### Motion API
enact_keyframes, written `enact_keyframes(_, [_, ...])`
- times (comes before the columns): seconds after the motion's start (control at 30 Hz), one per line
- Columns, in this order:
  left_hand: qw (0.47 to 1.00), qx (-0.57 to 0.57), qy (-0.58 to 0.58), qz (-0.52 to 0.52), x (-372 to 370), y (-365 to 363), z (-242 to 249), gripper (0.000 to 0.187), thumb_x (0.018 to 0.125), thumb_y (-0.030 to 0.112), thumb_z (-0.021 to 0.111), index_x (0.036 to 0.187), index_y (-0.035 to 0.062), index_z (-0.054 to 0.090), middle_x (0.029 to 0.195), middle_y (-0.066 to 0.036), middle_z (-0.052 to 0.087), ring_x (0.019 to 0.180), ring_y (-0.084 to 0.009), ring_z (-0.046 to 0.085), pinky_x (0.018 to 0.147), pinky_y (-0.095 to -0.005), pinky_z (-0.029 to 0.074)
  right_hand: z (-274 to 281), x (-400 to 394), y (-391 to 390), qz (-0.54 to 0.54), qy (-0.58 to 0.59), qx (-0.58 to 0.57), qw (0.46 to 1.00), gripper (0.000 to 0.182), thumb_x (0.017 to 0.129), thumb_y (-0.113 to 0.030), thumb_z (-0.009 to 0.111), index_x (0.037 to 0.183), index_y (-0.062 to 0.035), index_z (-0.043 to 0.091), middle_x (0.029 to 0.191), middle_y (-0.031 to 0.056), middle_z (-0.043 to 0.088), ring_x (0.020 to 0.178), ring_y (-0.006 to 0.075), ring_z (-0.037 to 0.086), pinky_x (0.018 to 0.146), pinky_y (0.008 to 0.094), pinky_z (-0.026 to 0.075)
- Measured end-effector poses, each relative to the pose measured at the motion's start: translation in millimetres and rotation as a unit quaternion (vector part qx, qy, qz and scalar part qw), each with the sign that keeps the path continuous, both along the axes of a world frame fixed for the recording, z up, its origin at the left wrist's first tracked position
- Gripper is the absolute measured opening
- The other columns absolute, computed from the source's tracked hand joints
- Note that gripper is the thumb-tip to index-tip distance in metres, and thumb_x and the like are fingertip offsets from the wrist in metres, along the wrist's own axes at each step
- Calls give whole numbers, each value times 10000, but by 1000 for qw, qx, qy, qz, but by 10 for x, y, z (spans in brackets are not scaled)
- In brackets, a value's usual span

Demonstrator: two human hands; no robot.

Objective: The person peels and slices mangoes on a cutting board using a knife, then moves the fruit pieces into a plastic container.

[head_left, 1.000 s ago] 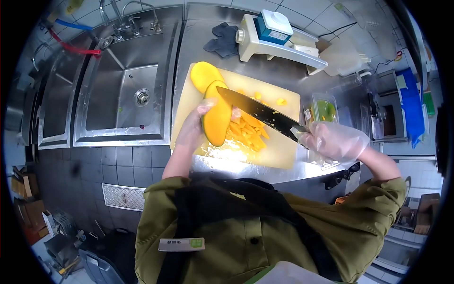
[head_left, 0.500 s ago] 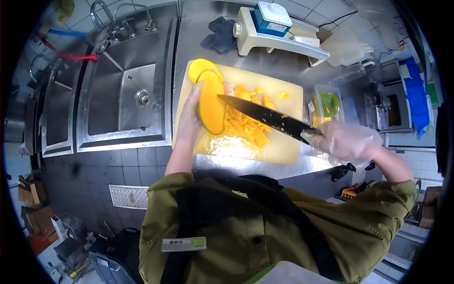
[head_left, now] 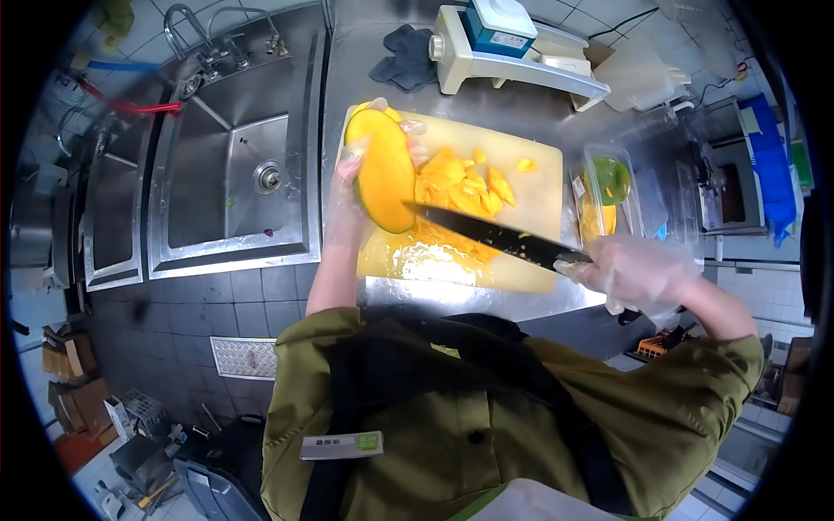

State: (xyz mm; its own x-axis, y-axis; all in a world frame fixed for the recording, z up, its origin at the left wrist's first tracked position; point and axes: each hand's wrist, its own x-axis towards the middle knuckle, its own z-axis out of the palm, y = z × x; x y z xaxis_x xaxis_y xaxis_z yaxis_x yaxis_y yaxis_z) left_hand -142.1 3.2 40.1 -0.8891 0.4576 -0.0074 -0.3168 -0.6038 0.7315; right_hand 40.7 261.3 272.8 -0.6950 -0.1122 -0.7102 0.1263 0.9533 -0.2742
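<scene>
My left hand, in a clear glove, holds a mango half with its yellow cut face up, above the left part of the cutting board. My right hand, also gloved, is closed on the handle of a long dark knife. The knife's tip is at the right edge of the mango half. Chopped mango pieces lie on the board, some behind the blade. Part of another yellow piece shows behind the mango half.
Right of the board stands a clear container with green and yellow mango parts. Behind it are a white appliance with a teal box and a dark cloth. A metal sink is at the left.
The mango half has moved slightly up and tilted the other way in my left hand. The knife tip has shifted lower along the mango's right side.
</scene>
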Motion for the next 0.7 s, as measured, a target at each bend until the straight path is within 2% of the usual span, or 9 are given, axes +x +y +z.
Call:
enact_keyframes(0.07, [999, -31, 17, 17, 58, -39, 79, 557, 908, 348, 523, 1345, 13, 435, 1212, -103, 566, 1109, -193, 564, 969, -306, 433, 373, -153, -240, -167, -97, 48, 980, 404, 976, -307, 478, 774, 36, 550, 634, 172, 579, 586, 278, 614, 592, 374, 469])
enact_keyframes(0.13, [1000, 4, -2, -4, 176, 0, 467, 535, 864, 332, 582, 1281, 8, 494, 1215, -106, 576, 1082, -209, 587, 929, -315, 453, 463, -207, -249, -237, -109, 2, 965, 447, 977, -363, 453, 760, 18, 538, 537, 98, 559, 485, 192, 594, 523, 337, 469])
enact_keyframes(0.2, [999, 30, -18, -25, 260, 53, 776, 524, 844, 320, 611, 1253, 7, 519, 1213, -108, 581, 1067, -215, 598, 909, -319, 464, 378, -208, -162, -165, -44, -26, 985, 416, 965, -327, 454, 789, 28, 581, 541, 82, 602, 427, 137, 575, 397, 275, 451])
enact_keyframes(0.3, [999, 27, -20, -36, 271, 32, 772, 523, 847, 307, 608, 1267, 12, 509, 1206, -106, 581, 1062, -212, 596, 909, -316, 464, 298, -248, -178, -183, -73, -53, 979, 420, 967, -320, 460, 727, 14, 545, 535, 84, 599, 422, 143, 580, 383, 269, 451])
enact_keyframes(0.4, [1000, 0, -18, -23, 212, 15, 574, 522, 850, 293, 604, 1280, 17, 498, 1199, -105, 582, 1056, -208, 595, 910, -313, 464, 209, -240, -158, -132, -120, -125, 976, 436, 965, -324, 467, 690, 8, 531, 523, 87, 594, 428, 145, 592, 375, 264, 446])
enact_keyframes(0.43, [1000, -9, -16, -14, 198, 10, 503, 522, 851, 289, 603, 1284, 18, 494, 1196, -105, 582, 1055, -207, 595, 910, -312, 464, 193, -226, -169, -165, -128, -105, 972, 427, 967, -330, 465, 738, 19, 555, 529, 88, 595, 446, 144, 607, 390, 267, 457])
enact_keyframes(0.53, [999, -35, -10, 19, 87, -14, 309, 524, 854, 276, 600, 1298, 23, 484, 1189, -103, 582, 1049, -203, 593, 910, -310, 464, 230, -152, -137, -104, -187, -81, 973, 428, 973, -328, 452, 767, 29, 568, 537, 80, 594, 449, 145, 604, 409, 275, 469])
enact_keyframes(0.67, [998, -54, -1, 31, 28, 9, 223, 526, 858, 258, 595, 1316, 30, 469, 1179, -102, 582, 1042, -198, 591, 911, -306, 464, 355, -85, -74, -224, -88, -82, 967, 483, 952, -396, 475, 758, 31, 585, 546, 69, 592, 464, 148, 607, 425, 280, 474])
enact_keyframes(0.7, [998, -56, -3, 28, 60, 30, 261, 527, 859, 254, 594, 1320, 32, 466, 1176, -101, 582, 1040, -197, 591, 911, -305, 464, 407, -163, -116, -211, -76, -52, 973, 485, 940, -414, 487, 778, 31, 588, 545, 62, 585, 474, 152, 610, 421, 274, 470])
